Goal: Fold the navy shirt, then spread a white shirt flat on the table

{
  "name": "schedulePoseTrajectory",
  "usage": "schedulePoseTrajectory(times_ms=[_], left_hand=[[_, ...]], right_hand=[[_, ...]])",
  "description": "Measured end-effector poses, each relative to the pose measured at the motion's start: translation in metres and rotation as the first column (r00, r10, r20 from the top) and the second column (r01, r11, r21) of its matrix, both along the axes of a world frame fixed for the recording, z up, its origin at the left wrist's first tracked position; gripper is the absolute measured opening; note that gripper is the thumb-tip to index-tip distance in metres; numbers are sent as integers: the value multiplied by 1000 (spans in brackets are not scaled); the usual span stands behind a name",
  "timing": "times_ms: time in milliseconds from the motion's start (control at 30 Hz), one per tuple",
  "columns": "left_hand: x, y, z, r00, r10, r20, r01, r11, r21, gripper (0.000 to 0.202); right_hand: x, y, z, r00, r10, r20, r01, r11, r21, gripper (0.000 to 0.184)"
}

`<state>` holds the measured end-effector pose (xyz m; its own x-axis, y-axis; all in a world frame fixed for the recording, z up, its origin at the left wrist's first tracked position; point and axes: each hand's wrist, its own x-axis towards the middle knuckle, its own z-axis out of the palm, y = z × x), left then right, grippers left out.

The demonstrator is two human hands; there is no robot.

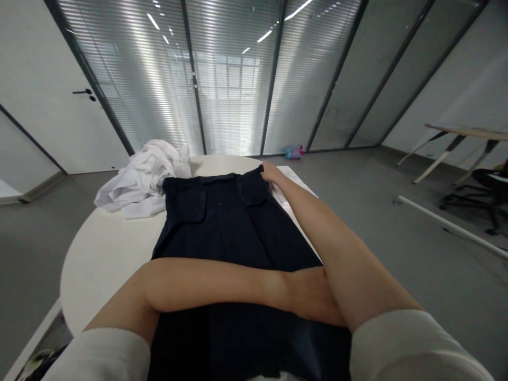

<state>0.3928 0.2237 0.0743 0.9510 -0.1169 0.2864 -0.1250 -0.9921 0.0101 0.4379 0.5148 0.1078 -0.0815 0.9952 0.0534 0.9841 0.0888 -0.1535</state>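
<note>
A navy garment [230, 233] with flap pockets lies spread on a round white table [99, 264], its far edge near the table's back. My right hand [270, 172] is at the garment's far right corner, with its fingers pinching the edge. My left arm crosses over the garment, and my left hand [313, 296] rests on the cloth's right side. My right forearm partly covers that hand, so its fingers are hidden. A crumpled white cloth [143, 180] lies on the table to the left of the garment.
A white cloth [291, 180] sticks out beyond the garment's far right corner. A small blue and pink bottle [294, 152] lies on the grey floor past the table. A white tube [448, 225], a desk [464, 132] and a black office chair [476, 196] are at right. Glass walls with blinds stand behind.
</note>
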Motion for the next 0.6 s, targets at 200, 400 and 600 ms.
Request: schedulePoseTrajectory(times_ms=[200, 400, 600], left_hand=[[-76, 5, 25, 972, 58, 229, -76, 994, 72, 42], [-199, -9, 44, 806, 592, 17, -545, 752, -370, 28], [-347, -111, 11, 454, 745, -490, -680, -66, -730, 45]], right_hand=[[3, -13, 29, 997, 63, 32, -63, 998, 12, 52], [32, -96, 36, 984, 128, 125, -113, 986, -124, 33], [104, -241, 19, 929, 249, -276, -364, 753, -548, 61]])
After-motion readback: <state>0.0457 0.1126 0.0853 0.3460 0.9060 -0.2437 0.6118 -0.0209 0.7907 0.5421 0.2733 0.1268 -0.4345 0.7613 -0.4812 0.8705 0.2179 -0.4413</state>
